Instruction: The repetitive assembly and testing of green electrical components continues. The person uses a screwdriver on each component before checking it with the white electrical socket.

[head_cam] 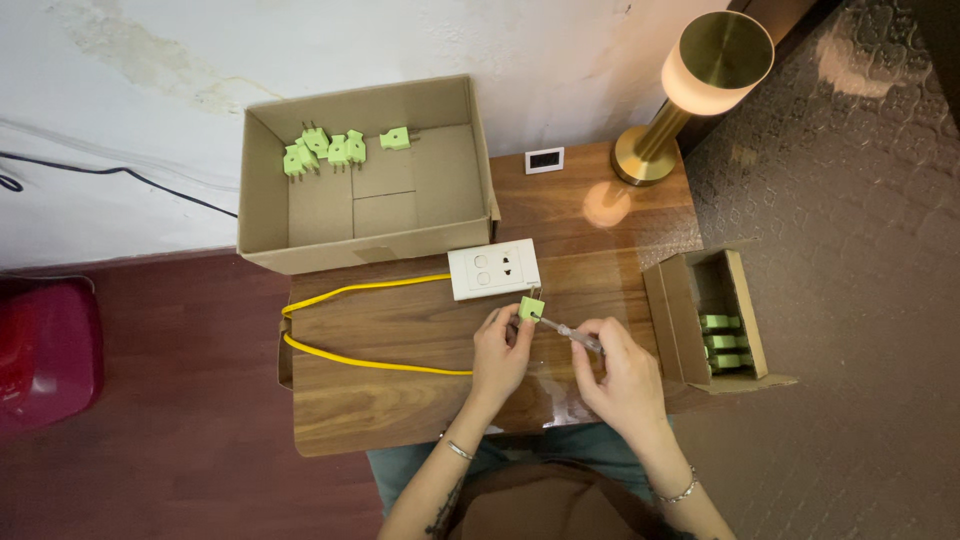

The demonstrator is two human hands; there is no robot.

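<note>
Left hand (500, 352) pinches green plug (531, 308) just near the white socket plate (494, 269). Right hand (622, 372) clasps screwdriver (568, 331), shaft running far-left, tip touching plug's right side.

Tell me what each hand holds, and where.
Left hand: green plug, gripped by its body. Right hand: screwdriver, gripped by the handle.
</note>
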